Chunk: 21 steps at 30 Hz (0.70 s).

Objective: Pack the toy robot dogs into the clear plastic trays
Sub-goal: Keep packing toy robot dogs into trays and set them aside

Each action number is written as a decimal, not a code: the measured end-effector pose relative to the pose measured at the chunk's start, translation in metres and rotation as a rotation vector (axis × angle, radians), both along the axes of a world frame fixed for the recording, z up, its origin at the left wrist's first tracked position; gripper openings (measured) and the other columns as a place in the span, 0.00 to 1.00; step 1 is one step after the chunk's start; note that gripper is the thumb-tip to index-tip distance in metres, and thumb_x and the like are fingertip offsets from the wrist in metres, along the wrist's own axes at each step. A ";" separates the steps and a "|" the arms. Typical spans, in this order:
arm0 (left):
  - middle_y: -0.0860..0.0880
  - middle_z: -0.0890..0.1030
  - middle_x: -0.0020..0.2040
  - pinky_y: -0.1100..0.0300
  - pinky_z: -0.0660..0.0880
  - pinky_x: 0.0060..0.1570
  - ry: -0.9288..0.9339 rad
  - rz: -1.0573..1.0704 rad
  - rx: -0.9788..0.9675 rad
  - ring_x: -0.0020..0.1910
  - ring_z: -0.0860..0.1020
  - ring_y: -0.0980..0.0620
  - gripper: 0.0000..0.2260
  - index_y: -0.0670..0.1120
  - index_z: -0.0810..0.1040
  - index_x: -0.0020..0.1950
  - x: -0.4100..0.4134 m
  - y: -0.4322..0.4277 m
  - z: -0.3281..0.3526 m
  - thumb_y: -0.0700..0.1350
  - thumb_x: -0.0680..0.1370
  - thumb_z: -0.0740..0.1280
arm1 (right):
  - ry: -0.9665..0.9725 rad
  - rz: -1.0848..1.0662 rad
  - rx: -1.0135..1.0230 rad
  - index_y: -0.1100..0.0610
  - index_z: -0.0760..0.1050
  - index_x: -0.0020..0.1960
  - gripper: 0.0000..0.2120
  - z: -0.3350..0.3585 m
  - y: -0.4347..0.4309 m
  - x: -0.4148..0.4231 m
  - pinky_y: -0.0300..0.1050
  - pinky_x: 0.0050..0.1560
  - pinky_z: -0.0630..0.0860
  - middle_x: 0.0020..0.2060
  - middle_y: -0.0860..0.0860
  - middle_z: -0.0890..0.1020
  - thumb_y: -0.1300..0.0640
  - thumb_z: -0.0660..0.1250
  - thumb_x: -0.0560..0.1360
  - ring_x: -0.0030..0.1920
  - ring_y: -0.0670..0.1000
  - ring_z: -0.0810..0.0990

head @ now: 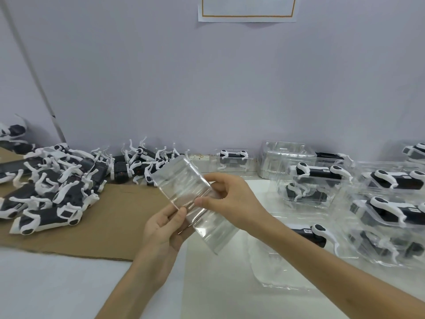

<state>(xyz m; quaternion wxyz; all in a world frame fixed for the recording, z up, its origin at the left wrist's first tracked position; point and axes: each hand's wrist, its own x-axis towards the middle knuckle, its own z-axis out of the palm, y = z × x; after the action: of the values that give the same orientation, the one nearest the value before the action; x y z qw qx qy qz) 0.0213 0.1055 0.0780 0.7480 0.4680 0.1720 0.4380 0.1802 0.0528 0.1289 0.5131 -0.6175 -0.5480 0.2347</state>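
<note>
Both hands hold one empty clear plastic tray [184, 185] tilted in the air above the table's middle. My left hand [164, 229] grips its near left edge from below, thumb on top. My right hand [232, 199] pinches its right side with thumb and fingers. A heap of loose black-and-white toy robot dogs [57, 187] lies at the left on brown cardboard [110, 229]. At the right stand several clear trays with dogs inside [319, 178]. Another empty clear tray [273, 270] lies on the table under my right forearm.
A stack of empty clear trays [285, 155] stands at the back by the grey wall. One packed tray [234, 158] sits alone at the back centre. A white sheet [220, 284] covers the near table. A paper notice [248, 8] hangs on the wall.
</note>
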 end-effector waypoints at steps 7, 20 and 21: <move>0.40 0.83 0.60 0.58 0.80 0.51 -0.002 -0.080 0.036 0.58 0.83 0.44 0.17 0.36 0.77 0.65 0.005 -0.010 0.001 0.42 0.79 0.62 | 0.040 0.045 0.087 0.53 0.76 0.62 0.23 -0.008 -0.006 -0.005 0.60 0.54 0.79 0.45 0.56 0.86 0.57 0.78 0.69 0.47 0.60 0.84; 0.39 0.86 0.44 0.57 0.82 0.38 0.182 0.155 0.034 0.42 0.86 0.44 0.09 0.46 0.87 0.34 0.001 -0.007 0.004 0.50 0.60 0.78 | 0.016 0.123 -0.050 0.56 0.83 0.47 0.05 0.003 -0.014 0.009 0.49 0.41 0.84 0.41 0.51 0.87 0.56 0.76 0.72 0.44 0.51 0.86; 0.39 0.86 0.43 0.57 0.82 0.37 0.167 0.149 0.037 0.41 0.86 0.43 0.09 0.46 0.86 0.33 0.001 -0.007 0.006 0.50 0.60 0.78 | 0.027 0.129 -0.043 0.55 0.83 0.46 0.04 0.005 -0.014 0.011 0.46 0.39 0.83 0.41 0.51 0.87 0.57 0.76 0.72 0.44 0.51 0.86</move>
<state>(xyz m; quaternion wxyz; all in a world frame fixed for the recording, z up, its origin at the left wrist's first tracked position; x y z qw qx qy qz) 0.0222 0.0982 0.0836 0.6876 0.5025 0.2601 0.4549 0.1916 0.0390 0.1340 0.4910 -0.5886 -0.5744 0.2874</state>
